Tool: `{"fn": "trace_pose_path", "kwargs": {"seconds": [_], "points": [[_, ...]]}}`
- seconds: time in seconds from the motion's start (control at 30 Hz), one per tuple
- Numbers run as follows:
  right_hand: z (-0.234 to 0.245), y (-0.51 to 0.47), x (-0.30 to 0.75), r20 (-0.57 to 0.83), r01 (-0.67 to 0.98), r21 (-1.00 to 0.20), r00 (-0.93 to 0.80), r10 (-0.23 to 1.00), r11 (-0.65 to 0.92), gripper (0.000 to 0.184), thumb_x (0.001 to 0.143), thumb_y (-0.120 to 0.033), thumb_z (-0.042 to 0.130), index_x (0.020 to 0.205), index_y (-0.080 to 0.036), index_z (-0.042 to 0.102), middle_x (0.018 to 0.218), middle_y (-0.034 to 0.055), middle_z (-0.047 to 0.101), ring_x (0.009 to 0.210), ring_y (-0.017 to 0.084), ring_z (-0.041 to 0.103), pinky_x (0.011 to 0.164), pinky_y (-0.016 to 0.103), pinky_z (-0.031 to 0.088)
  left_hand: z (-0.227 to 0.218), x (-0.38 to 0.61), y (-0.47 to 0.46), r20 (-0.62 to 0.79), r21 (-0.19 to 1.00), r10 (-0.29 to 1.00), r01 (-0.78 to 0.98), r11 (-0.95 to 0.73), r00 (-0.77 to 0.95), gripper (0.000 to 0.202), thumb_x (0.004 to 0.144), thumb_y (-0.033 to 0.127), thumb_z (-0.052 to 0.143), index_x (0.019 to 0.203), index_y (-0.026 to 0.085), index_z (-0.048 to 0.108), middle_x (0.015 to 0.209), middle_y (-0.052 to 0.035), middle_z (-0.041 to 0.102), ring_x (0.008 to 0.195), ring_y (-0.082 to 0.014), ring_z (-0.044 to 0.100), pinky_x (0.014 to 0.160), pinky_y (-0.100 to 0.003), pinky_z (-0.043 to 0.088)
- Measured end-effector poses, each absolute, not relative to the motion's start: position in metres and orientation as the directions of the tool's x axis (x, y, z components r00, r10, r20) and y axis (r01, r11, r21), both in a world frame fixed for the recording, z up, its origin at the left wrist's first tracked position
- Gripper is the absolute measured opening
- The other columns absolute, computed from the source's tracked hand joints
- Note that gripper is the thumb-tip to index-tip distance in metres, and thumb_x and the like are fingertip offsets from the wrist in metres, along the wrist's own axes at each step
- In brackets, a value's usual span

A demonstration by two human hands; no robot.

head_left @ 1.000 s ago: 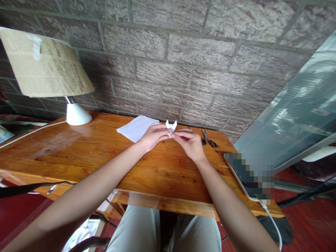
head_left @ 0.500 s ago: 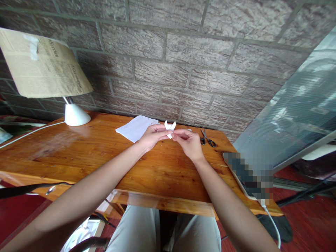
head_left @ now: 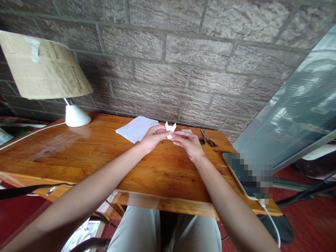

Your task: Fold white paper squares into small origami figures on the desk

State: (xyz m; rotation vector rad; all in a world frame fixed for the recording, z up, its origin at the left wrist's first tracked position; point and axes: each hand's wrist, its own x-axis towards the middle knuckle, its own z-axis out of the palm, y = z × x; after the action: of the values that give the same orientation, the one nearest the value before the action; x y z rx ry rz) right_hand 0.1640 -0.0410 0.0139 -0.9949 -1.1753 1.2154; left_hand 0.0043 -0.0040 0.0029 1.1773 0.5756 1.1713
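Observation:
A small folded white paper with two pointed flaps sticking up is held above the wooden desk. My left hand pinches it from the left, thumb across its front. From the right, my right hand grips its lower edge between thumb and fingers. The fingertips of both hands nearly meet and cover part of the lower folds. Behind my left hand lies a stack of white sheets. A small white paper piece rests just beyond my right hand.
Black-handled scissors lie right of my hands. Near the desk's right edge is a device with a blurred screen, its white cable hanging down. A lamp stands at the left, and a brick wall rises behind the desk.
My right hand has shifted slightly and its wrist has turned, uncovering more of the small paper piece behind it. The folded paper has tilted a little while staying between both hands.

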Motion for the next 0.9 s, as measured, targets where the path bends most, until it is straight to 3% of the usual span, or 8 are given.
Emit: {"fn": "trace_pose_path", "kwargs": {"seconds": [0.17, 0.3, 0.43, 0.9], "points": [[0.012, -0.039, 0.165, 0.164, -0.146, -0.977, -0.032, 0.986, 0.158, 0.035, 0.053, -0.036, 0.087, 0.08, -0.019, 0.073, 0.078, 0.0025, 0.075, 0.074, 0.017, 0.071, 0.077, 0.032, 0.057, 0.003, 0.006, -0.004, 0.203, 0.911, 0.919, -0.408, -0.052, 0.337, 0.029, 0.06, 0.029, 0.085, 0.078, 0.013, 0.069, 0.076, -0.0024, 0.071, 0.075, -0.0141, 0.065, 0.085, -0.034, 0.049], [0.006, -0.037, 0.162, 0.305, -0.064, -0.95, 0.047, 0.951, 0.307, 0.031, 0.057, -0.038, 0.085, 0.075, -0.018, 0.068, 0.066, 0.0006, 0.07, 0.061, 0.014, 0.065, 0.07, 0.03, 0.055, 0.003, 0.003, -0.005, 0.158, 0.918, 0.913, -0.398, 0.005, 0.376, 0.031, 0.06, 0.029, 0.086, 0.082, 0.013, 0.071, 0.082, -0.0046, 0.073, 0.08, -0.0162, 0.068, 0.09, -0.038, 0.049], [0.004, -0.033, 0.163, 0.408, 0.043, -0.913, 0.076, 0.91, 0.406, 0.029, 0.064, -0.041, 0.08, 0.077, -0.019, 0.066, 0.066, 0.001, 0.068, 0.062, 0.015, 0.063, 0.07, 0.031, 0.054, 0.003, 0.0, -0.005, 0.141, 0.921, 0.904, -0.389, 0.03, 0.404, 0.039, 0.056, 0.025, 0.088, 0.09, 0.015, 0.072, 0.09, -0.0066, 0.075, 0.086, -0.0186, 0.07, 0.096, -0.041, 0.049], [0.008, -0.032, 0.17, 0.365, -0.041, -0.93, 0.021, 0.931, 0.366, 0.022, 0.068, -0.034, 0.076, 0.085, -0.019, 0.072, 0.08, 0.002, 0.073, 0.066, 0.013, 0.064, 0.072, 0.031, 0.055, 0.002, -0.001, -0.003, 0.18, 0.925, 0.867, -0.379, 0.012, 0.466, 0.044, 0.058, 0.021, 0.086, 0.099, 0.016, 0.073, 0.094, -0.0085, 0.075, 0.088, -0.0195, 0.07, 0.094, -0.039, 0.051]]}}
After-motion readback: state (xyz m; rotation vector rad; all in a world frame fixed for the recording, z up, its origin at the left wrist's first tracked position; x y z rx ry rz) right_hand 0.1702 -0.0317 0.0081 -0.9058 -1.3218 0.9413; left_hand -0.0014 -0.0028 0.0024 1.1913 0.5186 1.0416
